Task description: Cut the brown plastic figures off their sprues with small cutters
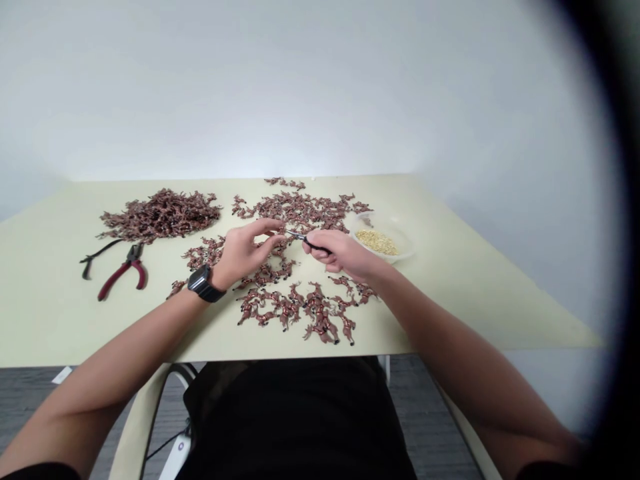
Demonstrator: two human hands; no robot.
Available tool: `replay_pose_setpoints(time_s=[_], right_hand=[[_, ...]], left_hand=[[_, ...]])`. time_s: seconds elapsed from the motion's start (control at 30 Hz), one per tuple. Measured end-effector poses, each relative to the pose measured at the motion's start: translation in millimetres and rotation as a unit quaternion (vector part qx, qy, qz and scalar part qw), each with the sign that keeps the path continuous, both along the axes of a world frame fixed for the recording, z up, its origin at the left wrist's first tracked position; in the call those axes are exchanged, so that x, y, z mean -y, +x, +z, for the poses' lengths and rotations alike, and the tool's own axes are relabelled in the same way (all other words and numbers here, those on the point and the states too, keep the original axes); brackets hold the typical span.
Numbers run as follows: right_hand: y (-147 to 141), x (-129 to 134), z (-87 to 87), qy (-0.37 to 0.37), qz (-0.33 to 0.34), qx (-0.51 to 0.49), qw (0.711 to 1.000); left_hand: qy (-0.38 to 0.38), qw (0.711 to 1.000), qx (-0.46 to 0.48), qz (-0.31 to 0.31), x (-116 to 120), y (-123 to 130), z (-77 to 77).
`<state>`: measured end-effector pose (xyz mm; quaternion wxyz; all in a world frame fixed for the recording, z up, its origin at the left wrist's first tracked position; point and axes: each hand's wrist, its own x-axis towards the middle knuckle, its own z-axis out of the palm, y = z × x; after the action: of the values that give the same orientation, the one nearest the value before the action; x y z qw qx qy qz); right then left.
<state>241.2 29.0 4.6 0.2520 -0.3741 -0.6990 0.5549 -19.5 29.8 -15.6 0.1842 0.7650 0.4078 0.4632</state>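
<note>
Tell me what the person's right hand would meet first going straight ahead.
Probably the left hand: the right hand points its black-handled tool toward those fingertips, though how their depths line up is hard to tell.

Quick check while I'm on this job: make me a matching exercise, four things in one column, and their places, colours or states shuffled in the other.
1. Black-handled tool with a metal tip
2. Red-handled pliers
3. Round bowl
4. Dense heap of brown figures

A. Contains small gold-coloured pieces
B. Gripped in the right hand
C. Piled on the left part of the table
D. Lying untouched with handles spread

Right pairs: 1-B, 2-D, 3-A, 4-C
</note>
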Motion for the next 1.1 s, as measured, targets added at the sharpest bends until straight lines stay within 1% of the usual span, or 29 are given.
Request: replay_pose_setpoints(time_s=[0.03,0.1,0.17,0.23,0.37,0.5,0.83,1.1], right_hand=[[-1,1,-2.0,0.071,-0.027,0.031,0.997],[-3,1,-6.0,0.197,-0.073,0.088,0.974],[-3,1,-9.2,0.266,-0.089,0.121,0.952],[-1,-1,-10.8,0.296,-0.083,0.131,0.942],[1,-2,-10.3,0.323,-0.069,0.131,0.935],[2,-2,-9.8,0.331,-0.065,0.14,0.931],[2,-1,-6.8,0.336,-0.062,0.153,0.927],[3,-1,-3.6,0.342,-0.059,0.159,0.924]], left_hand=[[-0.021,0.999,0.027,0.002,1,3,1.1],[-0.085,0.993,0.08,-0.019,3,7,3.7],[-0.155,0.979,0.122,-0.053,3,8,5.6],[-0.203,0.964,0.151,-0.082,1,8,5.6],[-0.25,0.941,0.197,-0.115,-5,5,0.7],[-0.269,0.927,0.228,-0.125,-8,6,-3.8],[-0.273,0.925,0.227,-0.135,-9,3,-7.4],[-0.276,0.922,0.231,-0.144,-9,3,-6.3]])
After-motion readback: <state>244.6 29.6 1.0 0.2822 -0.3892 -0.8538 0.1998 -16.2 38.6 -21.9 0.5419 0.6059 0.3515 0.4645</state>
